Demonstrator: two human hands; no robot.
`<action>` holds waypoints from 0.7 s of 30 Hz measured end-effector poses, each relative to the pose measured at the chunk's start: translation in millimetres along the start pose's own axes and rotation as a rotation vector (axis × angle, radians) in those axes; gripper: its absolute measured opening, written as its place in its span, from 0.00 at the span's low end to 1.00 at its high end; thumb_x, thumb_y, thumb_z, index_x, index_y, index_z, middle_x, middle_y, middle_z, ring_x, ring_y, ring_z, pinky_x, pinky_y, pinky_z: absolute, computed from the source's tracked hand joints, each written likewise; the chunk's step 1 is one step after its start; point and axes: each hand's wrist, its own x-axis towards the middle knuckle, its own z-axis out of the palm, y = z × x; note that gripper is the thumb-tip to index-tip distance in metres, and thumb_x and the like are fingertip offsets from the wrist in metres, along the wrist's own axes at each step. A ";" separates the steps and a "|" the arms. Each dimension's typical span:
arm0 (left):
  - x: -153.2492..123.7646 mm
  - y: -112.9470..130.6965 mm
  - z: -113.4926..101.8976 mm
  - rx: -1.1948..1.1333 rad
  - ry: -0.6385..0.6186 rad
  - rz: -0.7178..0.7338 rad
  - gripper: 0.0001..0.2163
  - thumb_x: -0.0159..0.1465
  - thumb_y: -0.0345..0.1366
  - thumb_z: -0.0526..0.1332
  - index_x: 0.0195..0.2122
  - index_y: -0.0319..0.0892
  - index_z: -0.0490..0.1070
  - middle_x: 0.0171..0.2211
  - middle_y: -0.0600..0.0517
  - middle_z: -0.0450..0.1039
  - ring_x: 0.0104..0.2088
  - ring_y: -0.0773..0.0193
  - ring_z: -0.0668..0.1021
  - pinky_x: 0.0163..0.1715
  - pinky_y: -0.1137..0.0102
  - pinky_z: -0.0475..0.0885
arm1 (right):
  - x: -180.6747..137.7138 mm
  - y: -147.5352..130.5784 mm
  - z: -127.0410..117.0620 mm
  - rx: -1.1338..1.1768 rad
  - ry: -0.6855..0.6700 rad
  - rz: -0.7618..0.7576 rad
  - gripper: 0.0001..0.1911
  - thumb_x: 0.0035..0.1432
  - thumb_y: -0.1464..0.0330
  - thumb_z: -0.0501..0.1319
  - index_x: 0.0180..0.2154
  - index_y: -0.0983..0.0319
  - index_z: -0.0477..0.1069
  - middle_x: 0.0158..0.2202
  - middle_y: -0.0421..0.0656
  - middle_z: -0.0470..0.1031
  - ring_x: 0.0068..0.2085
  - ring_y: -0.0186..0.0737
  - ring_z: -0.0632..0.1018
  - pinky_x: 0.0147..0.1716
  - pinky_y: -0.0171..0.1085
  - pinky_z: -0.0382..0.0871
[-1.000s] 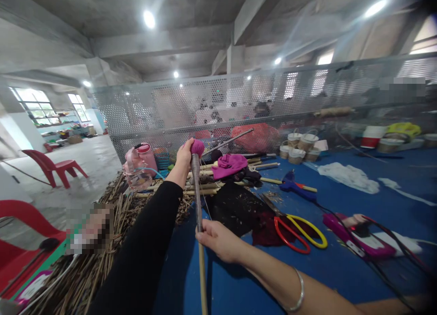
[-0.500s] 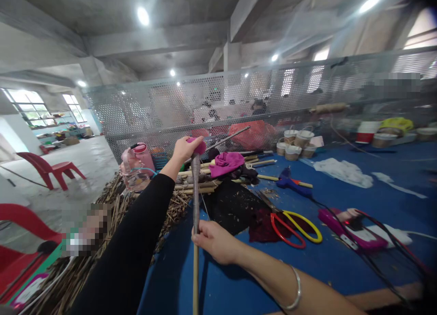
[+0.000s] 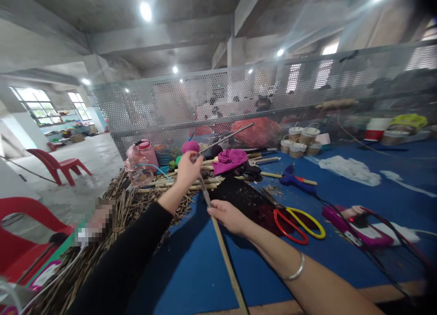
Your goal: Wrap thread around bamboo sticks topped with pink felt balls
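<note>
My left hand [image 3: 187,168], in a black sleeve, is closed round the upper end of a thin bamboo stick [image 3: 223,256], just below its round magenta tip [image 3: 190,147]. My right hand [image 3: 228,216], with a silver bangle on the wrist, grips the same stick lower down, where its grey wrapped part ends. The stick slants from upper left down to the lower right, above the blue table [image 3: 191,269].
Red-and-yellow scissors [image 3: 297,220], a blue glue gun [image 3: 295,181], a magenta tool with cables [image 3: 355,224], magenta cloth [image 3: 229,159], a pink bottle [image 3: 145,155] and small tubs [image 3: 300,144] lie on the table. A heap of sticks [image 3: 112,224] is at left. Perforated metal screen [image 3: 170,110] behind; red chairs [image 3: 54,165] left.
The stick has tilted from upright to a slant. My left hand has come down off the magenta tip onto the shaft below it, and my right hand has moved up and farther away.
</note>
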 end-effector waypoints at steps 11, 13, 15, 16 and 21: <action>-141.0 -19.9 6.8 -0.272 -0.217 -0.557 0.15 0.53 0.41 0.63 0.37 0.42 0.62 0.19 0.60 0.59 0.15 0.76 0.61 0.14 0.78 0.54 | 9.9 -3.2 2.3 0.105 0.265 -0.047 0.14 0.48 0.59 0.59 0.28 0.63 0.61 0.21 0.36 0.65 0.23 0.30 0.66 0.24 0.32 0.59; -137.5 -20.1 7.9 -0.307 -0.165 -0.552 0.15 0.50 0.39 0.65 0.33 0.43 0.60 0.17 0.62 0.57 0.13 0.77 0.59 0.13 0.78 0.52 | 8.2 -6.8 -1.6 0.136 0.215 -0.065 0.15 0.47 0.58 0.61 0.28 0.63 0.61 0.22 0.36 0.66 0.23 0.30 0.67 0.24 0.31 0.59; -135.6 -20.4 7.4 -0.362 -0.187 -0.580 0.15 0.50 0.41 0.64 0.30 0.43 0.58 0.17 0.62 0.59 0.12 0.77 0.58 0.11 0.78 0.49 | 5.5 -12.0 -6.0 0.175 0.134 -0.058 0.16 0.47 0.58 0.61 0.27 0.63 0.61 0.20 0.36 0.66 0.21 0.28 0.65 0.21 0.30 0.57; -135.7 -20.6 6.7 -0.391 -0.207 -0.591 0.15 0.51 0.42 0.64 0.30 0.43 0.57 0.18 0.61 0.61 0.12 0.77 0.58 0.11 0.78 0.49 | 4.1 -14.5 -7.9 0.188 0.091 -0.046 0.16 0.48 0.58 0.61 0.27 0.63 0.61 0.19 0.35 0.64 0.19 0.27 0.63 0.18 0.29 0.54; -140.8 -24.2 -1.5 -0.517 -0.290 -0.606 0.13 0.55 0.46 0.59 0.28 0.42 0.61 0.25 0.54 0.69 0.13 0.77 0.59 0.11 0.78 0.51 | 1.0 -16.4 -9.9 0.240 -0.008 0.025 0.15 0.49 0.59 0.61 0.33 0.64 0.64 0.15 0.31 0.59 0.13 0.23 0.53 0.12 0.29 0.40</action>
